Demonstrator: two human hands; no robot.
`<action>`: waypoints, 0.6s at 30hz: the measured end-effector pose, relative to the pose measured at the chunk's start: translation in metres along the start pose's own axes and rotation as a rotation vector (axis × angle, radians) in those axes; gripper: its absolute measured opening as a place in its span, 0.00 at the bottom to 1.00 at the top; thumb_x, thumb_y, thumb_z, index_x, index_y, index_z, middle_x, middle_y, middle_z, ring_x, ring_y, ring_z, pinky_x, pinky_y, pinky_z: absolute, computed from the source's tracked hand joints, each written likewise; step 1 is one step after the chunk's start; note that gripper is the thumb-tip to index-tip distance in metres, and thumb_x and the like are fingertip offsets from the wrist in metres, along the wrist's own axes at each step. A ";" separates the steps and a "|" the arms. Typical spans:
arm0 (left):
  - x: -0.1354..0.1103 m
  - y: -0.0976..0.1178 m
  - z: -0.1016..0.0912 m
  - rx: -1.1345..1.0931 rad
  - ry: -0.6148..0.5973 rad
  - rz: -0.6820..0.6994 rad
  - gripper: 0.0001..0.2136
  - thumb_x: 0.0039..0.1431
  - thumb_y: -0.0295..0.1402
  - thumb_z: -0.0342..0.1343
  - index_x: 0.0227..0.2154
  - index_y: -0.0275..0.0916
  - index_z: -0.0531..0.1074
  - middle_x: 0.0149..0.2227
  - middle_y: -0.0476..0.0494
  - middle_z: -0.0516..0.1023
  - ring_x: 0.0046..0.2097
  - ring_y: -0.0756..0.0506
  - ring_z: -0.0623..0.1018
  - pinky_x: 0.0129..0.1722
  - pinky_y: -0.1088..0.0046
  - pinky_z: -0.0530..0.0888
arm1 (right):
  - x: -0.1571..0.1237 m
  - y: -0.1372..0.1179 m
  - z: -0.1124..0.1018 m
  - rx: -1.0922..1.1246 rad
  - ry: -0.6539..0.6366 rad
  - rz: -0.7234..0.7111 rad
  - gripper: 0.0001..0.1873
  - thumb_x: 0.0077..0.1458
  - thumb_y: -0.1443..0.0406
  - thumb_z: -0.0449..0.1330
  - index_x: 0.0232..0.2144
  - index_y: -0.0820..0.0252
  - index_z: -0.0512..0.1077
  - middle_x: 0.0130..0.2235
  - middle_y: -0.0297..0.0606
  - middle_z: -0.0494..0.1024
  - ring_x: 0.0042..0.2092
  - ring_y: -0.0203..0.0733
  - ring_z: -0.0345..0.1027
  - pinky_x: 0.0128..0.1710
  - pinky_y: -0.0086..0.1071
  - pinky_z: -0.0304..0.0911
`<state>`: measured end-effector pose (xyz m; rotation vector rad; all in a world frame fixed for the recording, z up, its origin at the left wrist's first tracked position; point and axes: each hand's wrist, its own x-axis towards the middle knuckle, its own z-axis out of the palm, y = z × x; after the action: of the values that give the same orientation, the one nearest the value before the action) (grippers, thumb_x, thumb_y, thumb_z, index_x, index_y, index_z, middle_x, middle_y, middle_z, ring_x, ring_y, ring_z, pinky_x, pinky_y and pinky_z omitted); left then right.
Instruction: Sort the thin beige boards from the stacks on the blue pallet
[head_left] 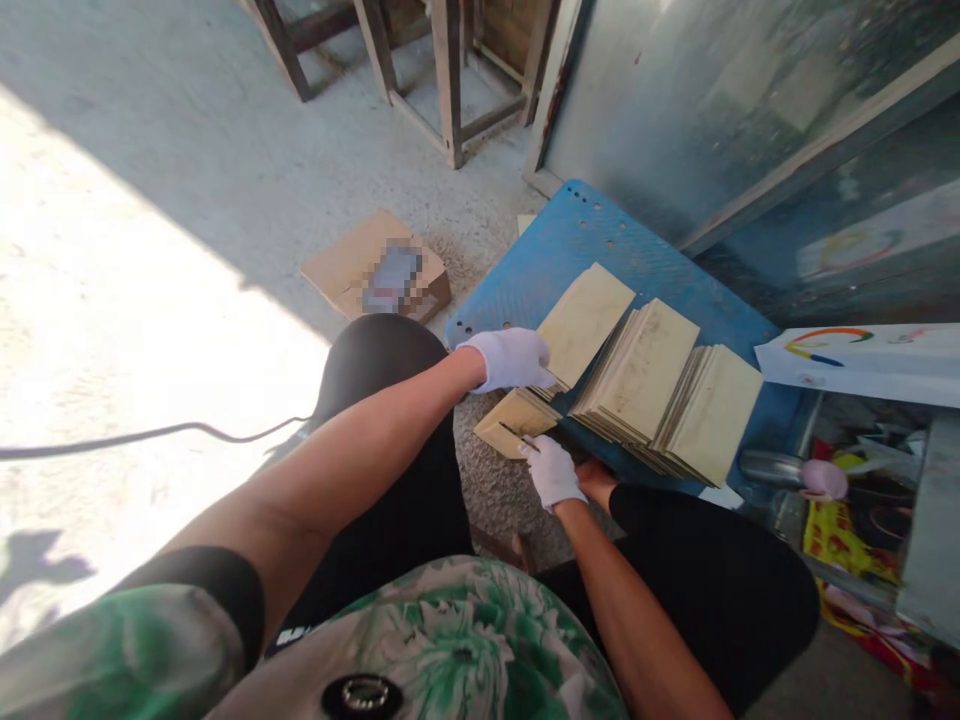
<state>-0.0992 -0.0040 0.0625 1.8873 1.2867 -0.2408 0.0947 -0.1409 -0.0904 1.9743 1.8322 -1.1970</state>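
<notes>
My left hand (514, 360), in a white glove, closes at the near left edge of a pile of flat beige rectangular pieces (589, 325); its fingertips are partly hidden. Below it, a smaller beige bundle (517, 420) juts out at an angle past the edge of the blue board. My right hand (553, 472), also gloved in white, is closed around a thin dark stick-like tool (514, 432) lying across that bundle. To the right, two more piles of beige pieces, a middle pile (660, 360) and a right pile (716, 410), lean in slanted rows on the board.
The blue plastic board (577, 225) lies in front of my knees. Left of it is a cardboard piece (345, 265) with a blurred-out object on it. Wooden stool legs (448, 90) stand beyond. A glass panel (697, 110), a white bag (862, 360) and clutter are at right.
</notes>
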 end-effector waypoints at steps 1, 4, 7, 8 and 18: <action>0.001 0.002 -0.001 0.009 -0.004 -0.014 0.21 0.56 0.44 0.52 0.45 0.36 0.77 0.42 0.40 0.79 0.42 0.43 0.77 0.41 0.72 0.70 | 0.004 0.000 0.002 0.014 -0.006 0.001 0.11 0.59 0.59 0.56 0.36 0.58 0.75 0.38 0.40 0.78 0.38 0.38 0.70 0.35 0.27 0.59; 0.006 0.005 0.000 0.073 -0.005 -0.067 0.21 0.56 0.44 0.52 0.46 0.35 0.76 0.42 0.35 0.79 0.44 0.39 0.77 0.44 0.68 0.70 | 0.012 0.002 0.007 0.090 -0.026 0.005 0.11 0.59 0.59 0.56 0.37 0.58 0.75 0.37 0.39 0.78 0.38 0.37 0.70 0.36 0.26 0.61; 0.015 0.003 0.003 0.115 -0.005 -0.087 0.21 0.57 0.44 0.52 0.46 0.34 0.76 0.41 0.34 0.79 0.46 0.37 0.77 0.45 0.66 0.70 | 0.018 0.005 0.011 0.133 -0.026 0.016 0.11 0.58 0.59 0.57 0.37 0.57 0.75 0.37 0.38 0.79 0.38 0.38 0.71 0.36 0.27 0.63; 0.018 0.002 0.004 0.126 -0.003 -0.090 0.21 0.57 0.44 0.51 0.46 0.34 0.76 0.41 0.33 0.79 0.46 0.37 0.77 0.45 0.66 0.71 | 0.020 0.006 0.011 0.140 -0.021 0.023 0.11 0.57 0.59 0.57 0.37 0.57 0.75 0.37 0.38 0.79 0.38 0.38 0.71 0.37 0.27 0.63; 0.032 0.004 0.011 0.141 -0.027 -0.117 0.18 0.58 0.36 0.49 0.42 0.29 0.78 0.40 0.27 0.79 0.43 0.34 0.78 0.42 0.60 0.73 | 0.032 0.006 0.006 0.176 0.092 0.067 0.17 0.58 0.62 0.55 0.48 0.61 0.74 0.49 0.46 0.77 0.50 0.44 0.69 0.51 0.33 0.62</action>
<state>-0.0778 0.0096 0.0399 1.9209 1.3955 -0.4270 0.0950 -0.1222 -0.1173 2.2007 1.7397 -1.3082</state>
